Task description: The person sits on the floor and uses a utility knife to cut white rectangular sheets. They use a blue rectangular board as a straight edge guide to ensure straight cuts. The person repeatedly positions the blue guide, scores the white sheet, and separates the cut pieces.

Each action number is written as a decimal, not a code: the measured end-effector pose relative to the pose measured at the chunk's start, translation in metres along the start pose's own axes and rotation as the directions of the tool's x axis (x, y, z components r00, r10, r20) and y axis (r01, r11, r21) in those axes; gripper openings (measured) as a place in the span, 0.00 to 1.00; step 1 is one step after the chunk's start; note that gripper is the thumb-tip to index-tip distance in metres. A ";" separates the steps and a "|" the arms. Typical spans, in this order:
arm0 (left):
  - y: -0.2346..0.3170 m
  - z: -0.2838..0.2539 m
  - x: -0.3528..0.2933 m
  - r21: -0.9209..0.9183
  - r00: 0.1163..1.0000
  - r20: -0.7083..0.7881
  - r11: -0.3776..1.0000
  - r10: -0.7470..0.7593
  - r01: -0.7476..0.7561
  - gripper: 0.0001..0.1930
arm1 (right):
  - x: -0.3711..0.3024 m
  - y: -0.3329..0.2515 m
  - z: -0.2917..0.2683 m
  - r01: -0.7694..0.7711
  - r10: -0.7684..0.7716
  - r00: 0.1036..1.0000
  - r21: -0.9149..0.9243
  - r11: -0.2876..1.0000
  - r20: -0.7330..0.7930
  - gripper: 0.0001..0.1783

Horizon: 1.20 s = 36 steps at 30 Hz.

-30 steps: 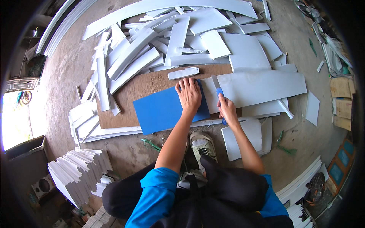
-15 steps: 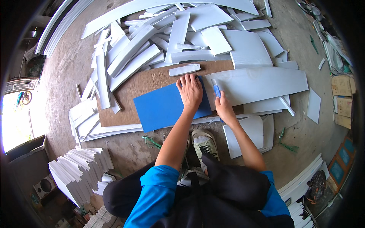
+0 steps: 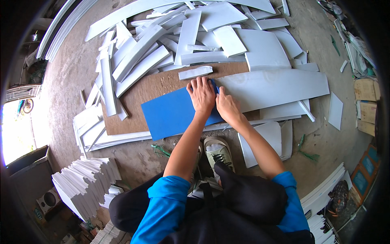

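Note:
A blue rectangular panel [image 3: 166,114] lies slanted on a brown wooden board [image 3: 134,101], partly over a long white panel [image 3: 280,89]. My left hand [image 3: 202,97] rests on the blue panel near its right end, fingers stretched forward and slightly spread. Close beside it, my right hand [image 3: 229,106] is closed around a blue utility knife [image 3: 218,90] at the panel's right edge. Most of the knife is hidden by my fingers, and its blade cannot be made out.
White offcuts [image 3: 142,53] are heaped beyond the board. A short white strip [image 3: 196,72] lies just past my left fingertips. Stacked white pieces [image 3: 83,183] stand at lower left, and cardboard boxes [image 3: 365,101] at the right. Green string [image 3: 306,154] lies on the floor.
My right hand has moved left and forward with the utility knife, from over the white panel to the blue panel's edge. My left hand stays pressed on the blue panel.

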<state>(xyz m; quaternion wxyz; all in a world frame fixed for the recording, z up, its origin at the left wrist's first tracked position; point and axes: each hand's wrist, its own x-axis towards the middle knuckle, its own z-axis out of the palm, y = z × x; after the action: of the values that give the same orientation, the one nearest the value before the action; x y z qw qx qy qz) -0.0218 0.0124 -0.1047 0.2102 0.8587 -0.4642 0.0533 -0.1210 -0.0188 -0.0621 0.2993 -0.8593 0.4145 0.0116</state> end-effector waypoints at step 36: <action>0.005 -0.003 0.001 -0.014 0.997 -0.081 1.000 0.006 -0.007 0.10 | -0.091 0.024 0.000 -0.068 0.076 0.984 -0.053 0.996 0.159 0.13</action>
<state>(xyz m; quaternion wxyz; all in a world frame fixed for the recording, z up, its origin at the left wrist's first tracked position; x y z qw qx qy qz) -0.0254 0.0104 -0.1005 0.2348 0.8528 -0.4587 0.0854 -0.1979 0.0343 -0.0495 0.3108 -0.8469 0.4194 0.1012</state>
